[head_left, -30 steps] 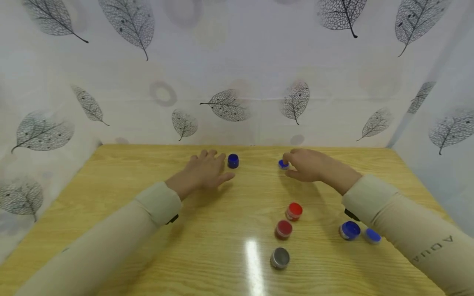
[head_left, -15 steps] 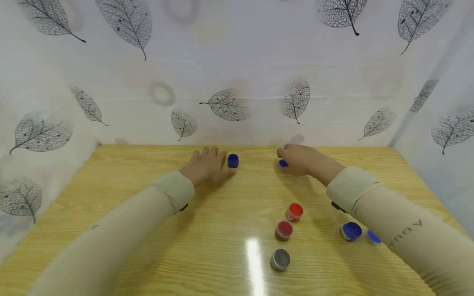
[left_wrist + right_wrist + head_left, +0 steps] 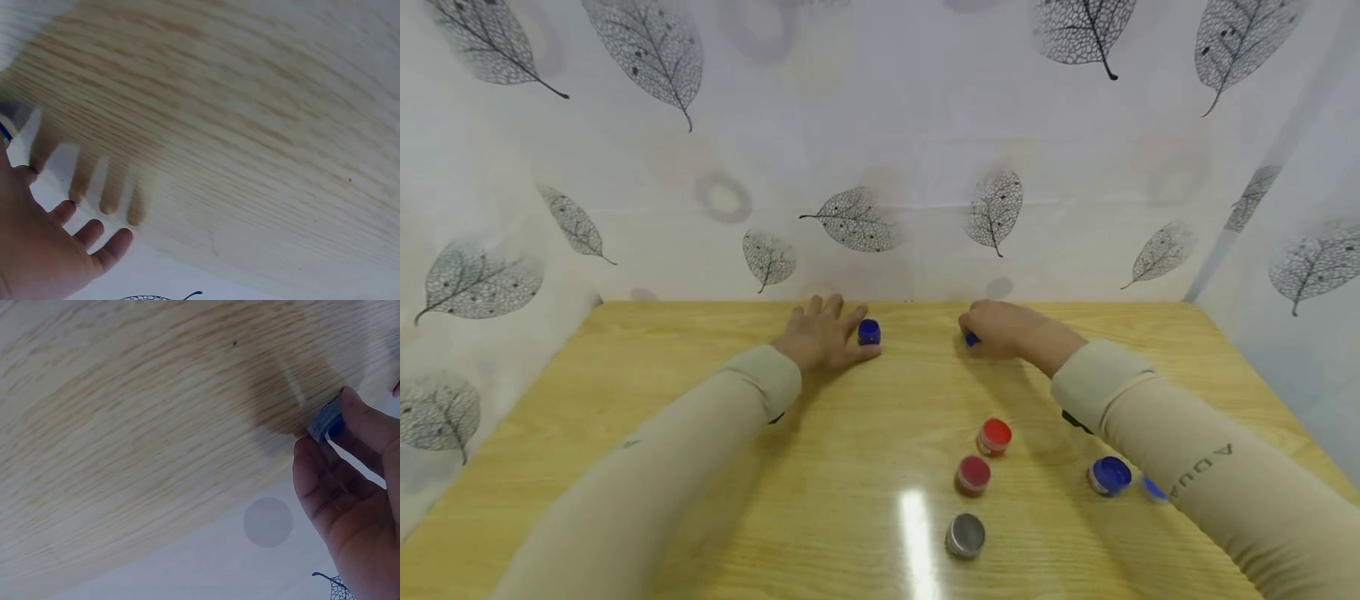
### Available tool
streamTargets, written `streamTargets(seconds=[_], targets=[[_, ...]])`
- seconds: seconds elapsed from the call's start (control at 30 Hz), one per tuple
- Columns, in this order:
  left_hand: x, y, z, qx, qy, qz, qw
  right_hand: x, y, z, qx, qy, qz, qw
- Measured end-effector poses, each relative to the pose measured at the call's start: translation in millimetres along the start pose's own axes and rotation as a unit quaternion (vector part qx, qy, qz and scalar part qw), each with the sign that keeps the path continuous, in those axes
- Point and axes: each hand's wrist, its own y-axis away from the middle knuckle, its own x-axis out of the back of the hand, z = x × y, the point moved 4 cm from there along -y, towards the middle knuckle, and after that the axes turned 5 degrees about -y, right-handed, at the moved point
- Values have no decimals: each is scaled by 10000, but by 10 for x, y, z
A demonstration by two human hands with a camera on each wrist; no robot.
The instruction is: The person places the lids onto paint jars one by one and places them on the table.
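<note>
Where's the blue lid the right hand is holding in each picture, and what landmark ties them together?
Head: blue lid right of center, mostly hidden by the right hand.
Left wrist: not in it.
Right wrist: blue lid right of center, slightly above mid-height.
Shared landmark: the wood-grain tabletop, in all three.

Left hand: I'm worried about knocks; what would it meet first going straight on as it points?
Probably the small blue jar between its spread thumb and forefinger, though depth is hard to judge.
</note>
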Motion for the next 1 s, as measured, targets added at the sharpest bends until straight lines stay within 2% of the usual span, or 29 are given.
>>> streamTargets(seconds=[0.3,0.47,0.67,0.83,1.0], targets=[[6,-92,31,-404,104,128,9990,-12,54,4,132,-75,53,9999],[-96,-208,3,-323,268,88,9991,-30,66,-7,134,-148,27,9998],[-218,-319,-17,-225,415,319,9984,-18,51,0,43,-124,48,9999],[-207,-290,16,-191,492,473,9975,14,38,-12,55,-135,105,9998],[-93,-174,101,-407,487,571,9963,98,65,-46,179,-189,351,9990]])
